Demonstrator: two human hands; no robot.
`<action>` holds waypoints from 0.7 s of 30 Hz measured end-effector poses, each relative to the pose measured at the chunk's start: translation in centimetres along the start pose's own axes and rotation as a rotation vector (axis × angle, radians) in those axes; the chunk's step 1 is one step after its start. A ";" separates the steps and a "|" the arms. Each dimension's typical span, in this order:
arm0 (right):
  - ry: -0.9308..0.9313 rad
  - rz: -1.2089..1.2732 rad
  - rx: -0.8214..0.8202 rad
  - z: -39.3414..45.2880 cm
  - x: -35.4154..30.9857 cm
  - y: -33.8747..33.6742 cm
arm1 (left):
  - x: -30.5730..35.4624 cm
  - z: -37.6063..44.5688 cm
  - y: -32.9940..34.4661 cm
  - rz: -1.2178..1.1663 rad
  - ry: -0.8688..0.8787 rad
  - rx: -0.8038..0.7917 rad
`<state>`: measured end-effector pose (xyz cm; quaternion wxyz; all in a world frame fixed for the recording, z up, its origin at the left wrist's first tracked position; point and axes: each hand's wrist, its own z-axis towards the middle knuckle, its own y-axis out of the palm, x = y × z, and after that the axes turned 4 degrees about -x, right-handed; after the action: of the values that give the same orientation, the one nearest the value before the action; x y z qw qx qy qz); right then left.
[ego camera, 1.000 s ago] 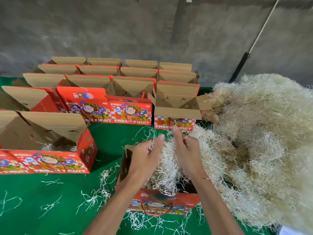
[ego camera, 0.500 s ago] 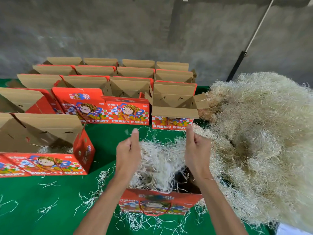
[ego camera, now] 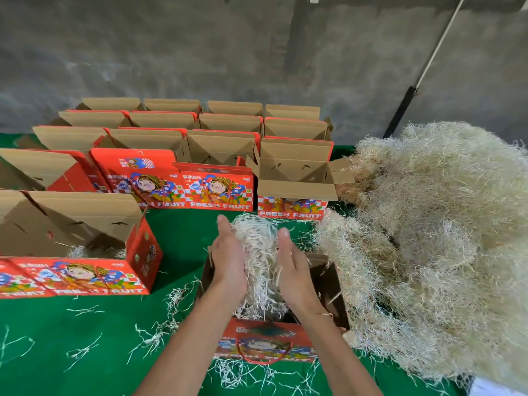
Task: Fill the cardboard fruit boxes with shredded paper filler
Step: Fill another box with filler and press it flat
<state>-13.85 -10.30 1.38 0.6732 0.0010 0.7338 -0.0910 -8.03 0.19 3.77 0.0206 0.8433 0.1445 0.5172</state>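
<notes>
A: Item one, left hand point(ego camera: 228, 260). Condition?

B: Raised over the near box point(ego camera: 268, 340), palm turned inward, fingers straight and held together, pressing the left side of a wad of shredded paper point(ego camera: 258, 252).

A: Item two, right hand point(ego camera: 293, 267).

B: Mirror pose. Palm inward, fingers straight and together, flat against the wad's right side. The wad is squeezed between both palms; its lower strands hang into the open top of the near box.

A: Change since half a second ago?

B: Then the hands stood well apart with the filler stretched wide between them. Now they have closed in and the filler is bunched into a narrow column. Forearms have drawn nearer each other.

A: Item three, stock of filler.

B: Large heap point(ego camera: 434, 238) on the right of the green table point(ego camera: 71, 338), touching the near box's right flap. Loose strands scattered on the cloth by the box.

A: Item four, other boxes.

B: One open box point(ego camera: 83, 252) at left, some filler visible inside. Rows of open boxes point(ego camera: 220, 144) behind, reaching back toward the grey wall point(ego camera: 171, 52); I cannot tell their contents.
</notes>
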 end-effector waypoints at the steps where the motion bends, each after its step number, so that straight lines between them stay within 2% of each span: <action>1: -0.042 0.029 0.070 0.1 0.0 0.1 | -0.2 -0.5 0.1 0.003 0.074 -0.056; 4: -0.177 -0.009 0.263 0.4 -0.8 0.1 | -1.6 -2.4 0.1 0.270 0.342 -0.178; 6: -0.230 -0.050 0.314 0.8 -1.1 -0.2 | -2.7 -2.7 -0.1 0.410 0.430 -0.172; 8: -0.252 -0.091 0.357 1.2 -1.3 -1.2 | -2.5 -2.0 -0.7 0.395 0.532 -0.113; 11: -0.252 -0.069 0.458 1.7 -0.9 -3.7 | -0.5 -0.1 -2.1 0.272 0.501 -0.008; 13: -0.261 -0.054 0.456 1.8 -0.9 -4.2 | -0.3 0.5 -2.4 0.278 0.438 0.002; 17: -0.236 -0.062 0.381 1.7 -1.0 -3.0 | -1.7 -0.7 -2.0 0.432 0.242 -0.218; 21: -0.196 -0.014 0.246 1.6 -1.6 -3.0 | -1.9 -1.7 -1.0 0.640 0.245 -0.387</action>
<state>-12.51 -13.30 3.28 0.7357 0.0695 0.6479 -0.1847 -10.55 0.45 2.68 -0.0004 0.7584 -0.2248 0.6119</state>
